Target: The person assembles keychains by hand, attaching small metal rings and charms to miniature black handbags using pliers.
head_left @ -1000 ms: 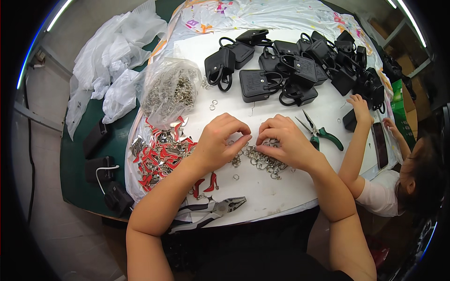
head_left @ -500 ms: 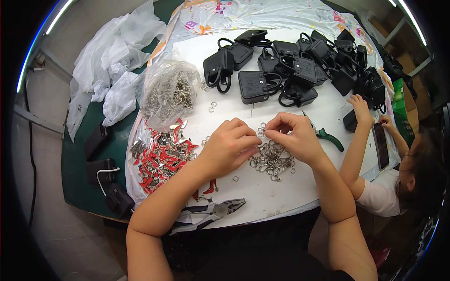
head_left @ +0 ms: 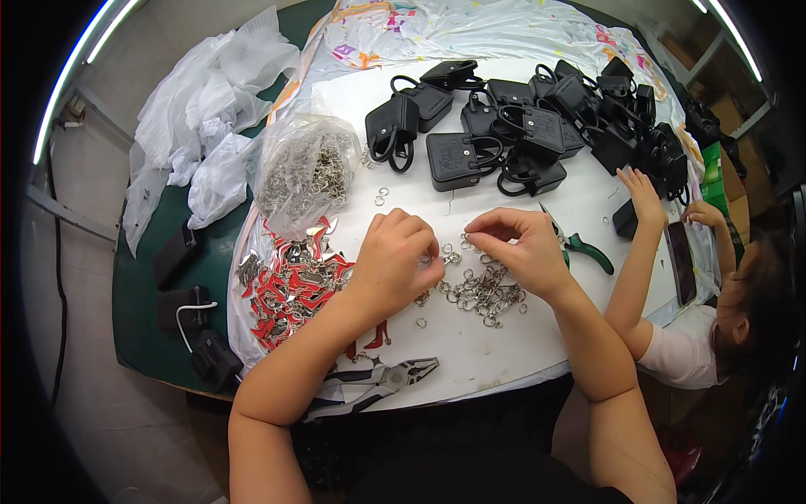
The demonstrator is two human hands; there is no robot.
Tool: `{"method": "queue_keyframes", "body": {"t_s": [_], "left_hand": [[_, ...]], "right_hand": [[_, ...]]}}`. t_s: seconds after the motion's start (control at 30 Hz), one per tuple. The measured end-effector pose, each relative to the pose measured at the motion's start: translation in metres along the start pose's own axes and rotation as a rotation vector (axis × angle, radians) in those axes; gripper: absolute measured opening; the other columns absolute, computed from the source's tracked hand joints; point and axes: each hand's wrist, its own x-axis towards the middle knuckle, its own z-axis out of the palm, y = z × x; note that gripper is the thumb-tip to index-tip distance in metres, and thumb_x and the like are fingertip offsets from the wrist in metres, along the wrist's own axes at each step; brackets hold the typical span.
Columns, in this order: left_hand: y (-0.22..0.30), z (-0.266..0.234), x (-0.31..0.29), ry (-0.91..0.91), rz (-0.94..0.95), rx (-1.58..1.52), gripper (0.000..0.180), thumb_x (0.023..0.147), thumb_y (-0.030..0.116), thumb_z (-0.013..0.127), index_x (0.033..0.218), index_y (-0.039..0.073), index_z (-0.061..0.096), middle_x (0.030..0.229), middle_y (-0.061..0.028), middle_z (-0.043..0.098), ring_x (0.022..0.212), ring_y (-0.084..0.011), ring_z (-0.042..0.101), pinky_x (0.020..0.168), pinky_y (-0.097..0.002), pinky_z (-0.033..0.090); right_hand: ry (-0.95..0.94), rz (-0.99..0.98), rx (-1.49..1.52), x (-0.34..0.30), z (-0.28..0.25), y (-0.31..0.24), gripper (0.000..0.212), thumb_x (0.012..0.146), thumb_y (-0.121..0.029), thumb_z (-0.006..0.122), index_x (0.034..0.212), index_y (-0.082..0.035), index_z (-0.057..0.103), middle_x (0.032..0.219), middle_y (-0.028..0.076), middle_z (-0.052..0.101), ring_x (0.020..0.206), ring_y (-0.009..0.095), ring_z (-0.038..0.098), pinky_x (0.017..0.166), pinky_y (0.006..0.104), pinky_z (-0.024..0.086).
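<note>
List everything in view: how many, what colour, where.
Wide table: one, green and white, centre
Boxy handbags: many, black, far side
Plastic bag of metal rings: one, clear, left
Shoe-shaped charms: many, red and silvery, left
Loose metal rings: many, silvery, centre
Combination pliers: one, grey and black, near edge
Pointed pliers: one, green handles, right
Crumpled plastic sheeting: some, white, far left
Blocky objects: three, black, left
Flat phone: one, dark, right
Cardboard box: one, green, right
Other person: one, pale top, right
Left hand: one, bare, centre
Right hand: one, bare, centre
</note>
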Motion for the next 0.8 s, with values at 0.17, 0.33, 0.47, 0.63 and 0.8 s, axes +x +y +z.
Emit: {"method": "queue_keyframes", "body": {"t_s": [0.17,0.33,0.47,0.63,0.8], "left_hand": [[-0.0009,0.0041,0.0021,0.187,-0.143,-0.073,0.013,0.074,0.009,0.073,0.085,0.008,0.069,0.086,-0.0027,0.065,0.09,-0.0247,0.057,0.08,-0.0355,0.042],[0.0046,0.0034,0.0024,0.157,0.082,0.077,0.015,0.076,0.011,0.076,0.09,0.01,0.072,0.087,-0.0015,0.065,0.09,-0.0229,0.056,0.081,-0.0365,0.042],[0.0074,0.0047,0.0014,0.041,0.107,0.05,0.016,0.074,0.015,0.078,0.088,0.01,0.072,0.087,-0.0008,0.065,0.091,-0.0223,0.056,0.081,-0.0368,0.042],[0.0044,0.0041,0.0019,0.049,0.243,0.245,0.016,0.074,0.019,0.078,0.085,0.01,0.072,0.086,-0.0006,0.064,0.091,-0.0217,0.056,0.081,-0.0366,0.042],[0.002,-0.001,0.0038,0.088,0.221,0.261,0.011,0.076,0.012,0.076,0.086,0.008,0.072,0.086,-0.0023,0.064,0.089,-0.0217,0.058,0.079,-0.0364,0.044]], "right_hand": [[0.015,-0.014,-0.008,0.0016,-0.001,0.0047,0.011,0.085,-0.01,0.072,0.091,-0.002,0.076,0.078,0.004,0.072,0.067,0.007,0.062,0.062,0.0215,0.048],[0.017,-0.06,-0.036,0.0034,0.0003,0.0071,0.011,0.085,-0.01,0.072,0.092,-0.002,0.075,0.077,0.003,0.072,0.064,0.006,0.058,0.059,0.0216,0.046],[0.012,-0.058,-0.037,0.0027,0.0007,0.0075,0.011,0.085,-0.01,0.072,0.091,-0.002,0.075,0.077,0.002,0.072,0.062,0.006,0.056,0.057,0.0216,0.044],[0.015,-0.076,-0.035,0.0019,0.0025,0.0065,0.011,0.084,-0.011,0.073,0.091,-0.002,0.075,0.076,0.002,0.071,0.061,0.006,0.054,0.057,0.0215,0.044],[0.004,-0.084,-0.033,0.0018,0.0018,0.0085,0.011,0.084,-0.011,0.073,0.091,-0.002,0.075,0.078,0.002,0.071,0.061,0.006,0.054,0.057,0.0213,0.044]]}}
